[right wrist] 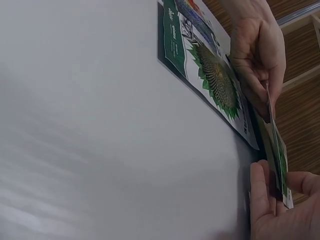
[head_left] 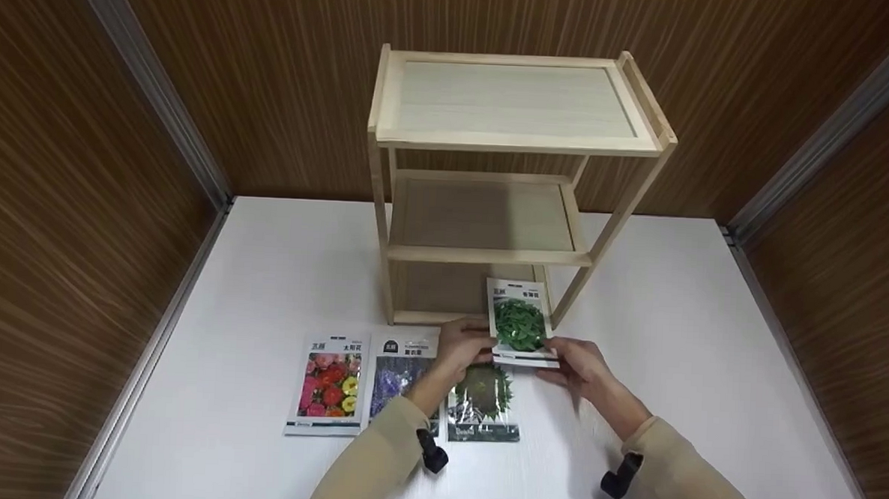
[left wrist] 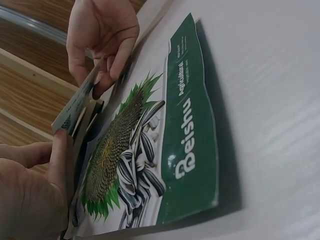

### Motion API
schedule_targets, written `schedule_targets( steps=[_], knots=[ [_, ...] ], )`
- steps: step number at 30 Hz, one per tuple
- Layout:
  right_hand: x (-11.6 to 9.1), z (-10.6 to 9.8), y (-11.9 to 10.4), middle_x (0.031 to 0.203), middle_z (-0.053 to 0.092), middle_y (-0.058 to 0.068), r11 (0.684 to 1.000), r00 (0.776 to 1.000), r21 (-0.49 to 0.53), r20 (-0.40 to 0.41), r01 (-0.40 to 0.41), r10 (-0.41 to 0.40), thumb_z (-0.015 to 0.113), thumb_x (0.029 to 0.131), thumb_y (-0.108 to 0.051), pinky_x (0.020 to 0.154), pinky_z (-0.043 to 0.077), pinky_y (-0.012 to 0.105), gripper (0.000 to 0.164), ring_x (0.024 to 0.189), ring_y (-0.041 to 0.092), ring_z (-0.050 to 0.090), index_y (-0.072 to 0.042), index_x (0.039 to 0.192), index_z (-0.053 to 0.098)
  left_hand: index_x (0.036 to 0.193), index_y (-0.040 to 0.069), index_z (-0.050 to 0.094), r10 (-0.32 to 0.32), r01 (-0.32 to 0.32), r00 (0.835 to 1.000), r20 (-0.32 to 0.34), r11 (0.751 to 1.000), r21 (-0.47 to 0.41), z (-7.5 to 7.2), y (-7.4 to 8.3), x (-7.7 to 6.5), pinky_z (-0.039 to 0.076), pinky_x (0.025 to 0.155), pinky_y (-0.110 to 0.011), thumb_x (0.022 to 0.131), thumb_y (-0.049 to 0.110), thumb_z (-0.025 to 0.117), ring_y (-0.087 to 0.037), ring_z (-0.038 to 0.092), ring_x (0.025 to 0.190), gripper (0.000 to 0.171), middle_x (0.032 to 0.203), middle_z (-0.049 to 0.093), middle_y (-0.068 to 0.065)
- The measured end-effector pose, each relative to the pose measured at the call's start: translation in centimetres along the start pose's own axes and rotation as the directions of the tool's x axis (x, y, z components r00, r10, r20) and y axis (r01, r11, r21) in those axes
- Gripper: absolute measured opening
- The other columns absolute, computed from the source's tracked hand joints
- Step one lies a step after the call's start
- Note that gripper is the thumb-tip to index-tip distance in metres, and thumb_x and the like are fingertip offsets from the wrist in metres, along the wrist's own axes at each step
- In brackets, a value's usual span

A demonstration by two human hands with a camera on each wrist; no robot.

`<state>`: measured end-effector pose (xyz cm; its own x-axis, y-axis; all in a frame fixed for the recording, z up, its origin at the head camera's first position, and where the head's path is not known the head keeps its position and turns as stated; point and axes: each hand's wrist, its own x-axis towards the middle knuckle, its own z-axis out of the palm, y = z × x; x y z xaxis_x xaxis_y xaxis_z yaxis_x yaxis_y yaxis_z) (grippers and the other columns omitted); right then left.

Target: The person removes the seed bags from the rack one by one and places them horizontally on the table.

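A seed packet with a green leafy plant on its front point(head_left: 518, 324) is held up at the lower right front of the wooden shelf point(head_left: 489, 256). My left hand point(head_left: 461, 348) pinches its left edge near the bottom. On the opposite edge, my right hand point(head_left: 582, 364) grips it, thumb on the front and fingers behind, as the right wrist view shows. Below the hands lies a sunflower seed packet point(left wrist: 125, 150) with a green band. Left of it are a purple-flower packet point(head_left: 390, 375), partly hidden by my left forearm, and a packet with colourful flowers point(head_left: 331, 385).
The three-tier shelf stands at the back of the white table point(head_left: 278, 272), its posts close to the held packet. Brown wood-grain panels point(head_left: 301, 86) rise behind and at both sides. Black wrist mounts point(head_left: 432, 451) sit on both sleeves.
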<state>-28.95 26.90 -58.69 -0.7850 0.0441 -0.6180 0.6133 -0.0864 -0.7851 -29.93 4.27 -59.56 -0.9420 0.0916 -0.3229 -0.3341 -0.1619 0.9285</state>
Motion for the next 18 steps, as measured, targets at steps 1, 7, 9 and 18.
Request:
schedule_targets(
  steps=[1,7,9,18],
  knots=[
    [0.0,0.0,-0.1,0.084,0.072,0.003,1.000,1.000,-0.012,-0.011,0.015,-0.015,0.064,0.100,-0.015,0.070,0.070,0.026,0.051,0.074,0.011,0.075,0.011,0.142,0.052,0.121,-0.010,0.068,-0.001,0.001,1.000,0.001,1.000,-0.002,0.0,0.0,-0.1,0.070,0.073,-0.029,0.086,-0.008,0.073,-0.020,0.077,0.086,0.035,0.105,0.074,-0.020],
    [0.4,0.1,-0.4,0.074,0.064,-0.003,0.995,0.996,-0.072,-0.050,0.071,-0.075,0.068,0.098,-0.016,0.057,0.054,0.017,0.040,0.067,0.007,0.060,0.008,0.129,0.062,0.120,-0.009,0.068,-0.019,0.019,1.000,-0.001,1.000,-0.016,0.0,-0.2,-0.5,0.070,0.070,-0.027,0.083,-0.010,0.075,-0.018,0.074,0.085,0.038,0.111,0.073,-0.024],
    [0.4,0.1,-0.5,0.075,0.064,-0.003,0.994,0.995,-0.080,-0.053,0.074,-0.079,0.068,0.097,-0.017,0.057,0.053,0.018,0.040,0.067,0.008,0.059,0.007,0.129,0.062,0.121,-0.009,0.068,-0.019,0.019,1.000,0.000,1.000,-0.015,0.1,-0.3,-0.7,0.069,0.067,-0.025,0.083,-0.010,0.076,-0.017,0.074,0.083,0.039,0.112,0.073,-0.025],
    [0.5,-0.3,-1.1,0.070,0.065,-0.004,0.997,0.995,-0.027,-0.062,0.074,-0.075,0.070,0.097,-0.016,0.053,0.051,0.019,0.017,0.061,0.008,0.058,-0.002,0.108,0.069,0.120,-0.008,0.068,-0.024,0.024,1.000,0.018,1.000,-0.001,-0.1,-0.4,-1.5,0.070,0.070,-0.027,0.083,-0.010,0.075,-0.016,0.074,0.081,0.038,0.110,0.073,-0.024]
  ],
)
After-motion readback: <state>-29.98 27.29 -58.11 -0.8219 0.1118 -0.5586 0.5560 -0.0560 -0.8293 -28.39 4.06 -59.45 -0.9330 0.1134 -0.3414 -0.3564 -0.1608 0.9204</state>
